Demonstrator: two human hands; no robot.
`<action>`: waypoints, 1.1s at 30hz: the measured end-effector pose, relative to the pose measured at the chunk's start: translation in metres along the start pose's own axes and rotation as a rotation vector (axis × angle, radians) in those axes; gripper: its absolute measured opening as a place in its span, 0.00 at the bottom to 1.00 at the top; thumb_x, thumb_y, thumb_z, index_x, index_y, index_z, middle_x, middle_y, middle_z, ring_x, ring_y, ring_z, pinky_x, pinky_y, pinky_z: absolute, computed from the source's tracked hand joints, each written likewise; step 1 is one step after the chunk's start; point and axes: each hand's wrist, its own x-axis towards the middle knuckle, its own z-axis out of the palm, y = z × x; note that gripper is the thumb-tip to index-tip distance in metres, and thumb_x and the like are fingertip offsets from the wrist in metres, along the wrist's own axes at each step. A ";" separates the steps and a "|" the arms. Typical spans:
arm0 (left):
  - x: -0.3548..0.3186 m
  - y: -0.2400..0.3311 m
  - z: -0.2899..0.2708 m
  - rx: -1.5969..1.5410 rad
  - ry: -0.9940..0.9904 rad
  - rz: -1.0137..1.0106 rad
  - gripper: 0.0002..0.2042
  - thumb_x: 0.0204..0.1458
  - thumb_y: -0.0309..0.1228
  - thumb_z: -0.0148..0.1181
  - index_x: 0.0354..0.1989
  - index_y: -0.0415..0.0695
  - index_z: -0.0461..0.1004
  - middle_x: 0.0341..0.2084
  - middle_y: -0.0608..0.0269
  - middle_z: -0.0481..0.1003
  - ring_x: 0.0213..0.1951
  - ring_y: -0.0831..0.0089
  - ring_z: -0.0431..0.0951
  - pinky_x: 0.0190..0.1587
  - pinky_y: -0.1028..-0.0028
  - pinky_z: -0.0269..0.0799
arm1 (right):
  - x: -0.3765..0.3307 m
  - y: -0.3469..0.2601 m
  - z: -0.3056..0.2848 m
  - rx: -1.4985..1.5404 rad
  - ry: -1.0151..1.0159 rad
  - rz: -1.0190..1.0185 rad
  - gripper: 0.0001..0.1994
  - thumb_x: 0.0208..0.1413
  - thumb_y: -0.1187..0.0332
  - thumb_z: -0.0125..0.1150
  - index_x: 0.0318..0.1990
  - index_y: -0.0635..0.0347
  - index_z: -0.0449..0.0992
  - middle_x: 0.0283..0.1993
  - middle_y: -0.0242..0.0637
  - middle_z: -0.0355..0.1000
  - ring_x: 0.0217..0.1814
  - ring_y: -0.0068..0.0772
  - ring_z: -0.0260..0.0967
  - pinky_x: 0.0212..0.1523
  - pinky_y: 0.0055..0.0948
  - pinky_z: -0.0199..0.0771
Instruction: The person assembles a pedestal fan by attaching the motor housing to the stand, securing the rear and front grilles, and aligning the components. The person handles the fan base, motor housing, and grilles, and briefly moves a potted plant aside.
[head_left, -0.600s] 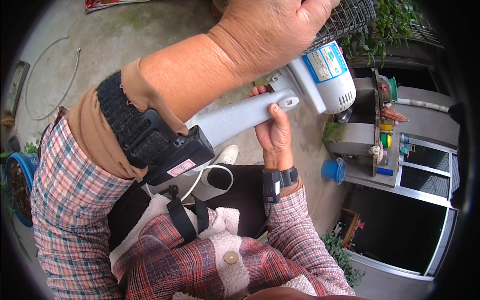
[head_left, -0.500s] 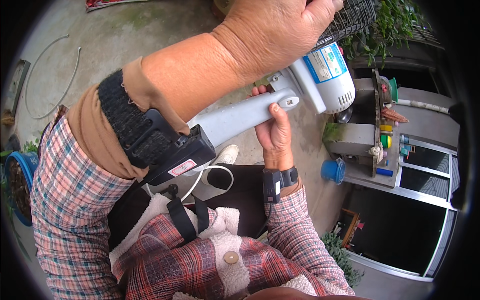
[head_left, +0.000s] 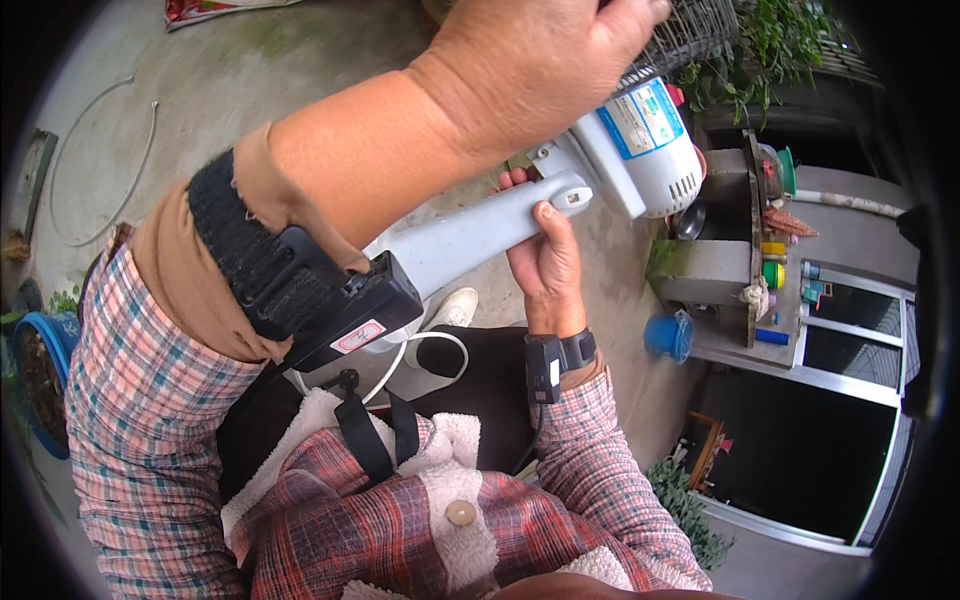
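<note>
A grey-white electric fan lies tilted across my view, its motor housing (head_left: 655, 165) at the upper right and its neck (head_left: 465, 235) slanting down to the left. My right hand (head_left: 550, 265) is closed around the neck near its joint, thumb on the near side and fingertips showing beyond it. The black wire guard (head_left: 690, 42) fronts the motor. My left hand (head_left: 530, 70) reaches over the top beside this guard. Its thumb shows, but the other fingers run out of the picture, so its grip is hidden.
A white cord (head_left: 440, 340) loops by my knees. Behind the fan, a concrete ledge (head_left: 705, 262) carries small colourful containers, with a blue bucket (head_left: 667, 336) nearby. A pale hose (head_left: 150, 140) lies on the ground at left, above a blue planter (head_left: 45, 340). Leafy plants (head_left: 765, 50) stand upper right.
My left hand has shifted slightly up and to the left. The fan's motor housing and guard have moved a little left too, and my right hand stays around the neck.
</note>
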 end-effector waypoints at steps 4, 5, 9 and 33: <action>0.001 -0.003 -0.004 -0.012 -0.002 0.061 0.05 0.57 0.26 0.53 0.32 0.39 0.70 0.24 0.63 0.73 0.28 0.78 0.72 0.32 0.76 0.69 | 0.002 -0.002 0.002 0.026 0.017 -0.006 0.29 0.48 0.69 0.67 0.57 0.67 0.64 0.54 0.45 0.70 0.60 0.43 0.65 0.65 0.46 0.61; 0.001 -0.003 -0.006 -0.041 -0.033 0.065 0.04 0.57 0.26 0.53 0.32 0.38 0.70 0.25 0.65 0.73 0.28 0.80 0.71 0.32 0.77 0.68 | 0.002 -0.003 0.003 0.038 0.025 -0.007 0.29 0.48 0.69 0.67 0.57 0.67 0.64 0.53 0.45 0.70 0.59 0.43 0.66 0.64 0.46 0.61; -0.006 0.011 -0.017 -0.067 -0.184 0.018 0.10 0.62 0.32 0.52 0.46 0.40 0.71 0.44 0.61 0.76 0.44 0.76 0.75 0.51 0.77 0.70 | -0.003 -0.007 0.007 0.026 -0.026 -0.053 0.30 0.46 0.68 0.68 0.57 0.68 0.64 0.53 0.45 0.69 0.59 0.42 0.66 0.62 0.43 0.65; -0.020 0.158 -0.066 -1.133 -0.528 -0.178 0.13 0.58 0.23 0.45 0.20 0.38 0.70 0.15 0.59 0.74 0.08 0.74 0.70 0.08 0.78 0.66 | -0.009 -0.017 0.010 0.107 -0.047 -0.109 0.33 0.45 0.68 0.68 0.58 0.69 0.61 0.55 0.46 0.67 0.60 0.41 0.65 0.63 0.41 0.64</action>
